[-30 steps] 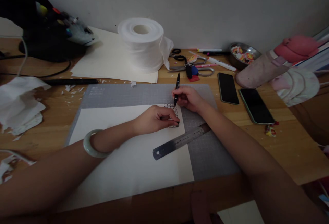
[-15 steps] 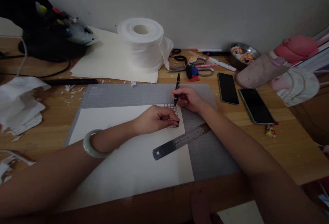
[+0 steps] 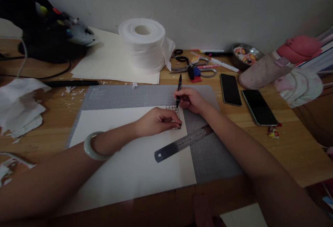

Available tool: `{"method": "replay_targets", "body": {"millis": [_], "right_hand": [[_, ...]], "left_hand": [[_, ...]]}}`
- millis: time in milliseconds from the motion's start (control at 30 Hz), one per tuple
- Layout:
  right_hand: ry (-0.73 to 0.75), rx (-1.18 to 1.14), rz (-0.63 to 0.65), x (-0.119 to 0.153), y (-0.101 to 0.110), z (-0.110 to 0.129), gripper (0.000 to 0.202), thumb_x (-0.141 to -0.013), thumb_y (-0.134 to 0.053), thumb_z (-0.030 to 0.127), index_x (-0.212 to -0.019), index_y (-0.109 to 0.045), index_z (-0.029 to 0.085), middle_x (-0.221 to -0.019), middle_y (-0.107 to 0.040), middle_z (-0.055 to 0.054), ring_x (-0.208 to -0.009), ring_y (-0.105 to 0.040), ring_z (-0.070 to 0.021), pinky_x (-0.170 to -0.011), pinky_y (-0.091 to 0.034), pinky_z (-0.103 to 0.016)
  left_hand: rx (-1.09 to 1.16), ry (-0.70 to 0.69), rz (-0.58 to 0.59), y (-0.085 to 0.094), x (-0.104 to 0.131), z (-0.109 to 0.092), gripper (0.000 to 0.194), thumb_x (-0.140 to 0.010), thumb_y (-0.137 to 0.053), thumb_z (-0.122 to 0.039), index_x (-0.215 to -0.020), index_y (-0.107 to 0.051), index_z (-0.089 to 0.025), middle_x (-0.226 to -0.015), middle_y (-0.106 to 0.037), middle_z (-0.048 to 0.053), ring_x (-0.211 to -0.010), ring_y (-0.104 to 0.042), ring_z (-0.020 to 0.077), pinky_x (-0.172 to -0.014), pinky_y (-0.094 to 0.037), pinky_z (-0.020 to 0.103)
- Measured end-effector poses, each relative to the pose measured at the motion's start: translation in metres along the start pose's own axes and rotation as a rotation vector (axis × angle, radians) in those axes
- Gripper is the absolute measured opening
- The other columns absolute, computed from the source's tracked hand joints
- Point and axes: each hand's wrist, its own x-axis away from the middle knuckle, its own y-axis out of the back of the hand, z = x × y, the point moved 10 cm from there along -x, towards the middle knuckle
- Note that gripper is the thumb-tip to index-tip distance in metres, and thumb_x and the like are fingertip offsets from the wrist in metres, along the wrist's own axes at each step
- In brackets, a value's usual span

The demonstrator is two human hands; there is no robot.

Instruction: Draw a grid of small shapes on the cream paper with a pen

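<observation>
A black pen [image 3: 179,93] stands nearly upright in my right hand [image 3: 191,99], its lower end at a small black-inked pattern of cells [image 3: 171,108] on the white paper [image 3: 125,161]. My left hand [image 3: 158,121] rests on the same sheet, covering part of the pattern. Between its thumb and forefinger shows a small black object [image 3: 179,125], too small to name. Below the hands a metal ruler [image 3: 177,146] lies slantwise across the paper's right edge and the grey cutting mat [image 3: 215,157].
Behind the mat stands a big white paper roll [image 3: 142,51]. Scissors [image 3: 208,72], keys and markers lie right of it. Farther right are two phones [image 3: 231,90], a metal bowl [image 3: 247,55] and a pink-lidded bottle [image 3: 275,64]. Crumpled tissue [image 3: 20,102] and scraps are left.
Almost nothing differs. Both hands keep their places, and the pen's lower end has shifted at most very slightly over the pattern.
</observation>
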Motion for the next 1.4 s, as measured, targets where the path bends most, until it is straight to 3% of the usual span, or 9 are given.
{"method": "replay_targets", "body": {"millis": [400,667,800,1033,1400], "right_hand": [[-0.002,0.009,0.015,0.0,-0.001,0.0,0.012,-0.069,-0.057,0.018,-0.058,-0.055,0.014,-0.051,-0.047,0.003,-0.036,-0.028,-0.0022,-0.032,-0.016,-0.016],[0.059,0.125,0.049,-0.001,-0.005,0.002,0.008,-0.065,-0.059,0.018,-0.059,-0.056,0.014,-0.046,-0.047,0.005,-0.033,-0.03,-0.0026,-0.032,-0.016,-0.016],[0.093,0.258,0.131,0.004,-0.016,0.004,0.008,-0.061,-0.063,0.021,-0.062,-0.058,0.014,-0.045,-0.047,0.006,-0.036,-0.035,-0.0043,-0.034,-0.02,-0.018],[0.081,0.496,0.265,0.014,-0.032,0.003,0.01,-0.063,-0.064,0.025,-0.063,-0.06,0.015,-0.051,-0.052,0.006,-0.047,-0.044,-0.0071,-0.046,-0.033,-0.02],[0.091,0.572,0.366,0.016,-0.04,-0.002,0.011,-0.064,-0.061,0.025,-0.06,-0.062,0.015,-0.051,-0.053,0.005,-0.048,-0.043,-0.0078,-0.047,-0.032,-0.021]], "left_hand": [[-0.076,-0.027,0.005,-0.001,0.0,-0.003,0.01,-0.082,-0.061,-0.021,-0.088,-0.067,-0.015,-0.084,-0.072,0.002,-0.076,-0.066,0.0108,-0.069,-0.05,0.018],[-0.393,-0.253,0.014,-0.006,0.006,-0.026,0.016,-0.089,-0.054,-0.024,-0.093,-0.068,-0.018,-0.08,-0.073,0.003,-0.067,-0.066,0.0104,-0.061,-0.046,0.018],[-0.538,-0.321,-0.01,-0.005,0.007,-0.034,0.018,-0.09,-0.052,-0.025,-0.095,-0.068,-0.02,-0.072,-0.072,0.001,-0.058,-0.063,0.01,-0.055,-0.042,0.019],[-0.605,-0.333,-0.009,-0.007,0.008,-0.033,0.019,-0.09,-0.05,-0.027,-0.093,-0.068,-0.021,-0.073,-0.072,0.0,-0.058,-0.062,0.0098,-0.055,-0.042,0.019],[-0.59,-0.27,-0.005,-0.007,0.006,-0.027,0.017,-0.089,-0.052,-0.026,-0.092,-0.067,-0.021,-0.072,-0.071,-0.002,-0.056,-0.061,0.009,-0.056,-0.04,0.018]]}}
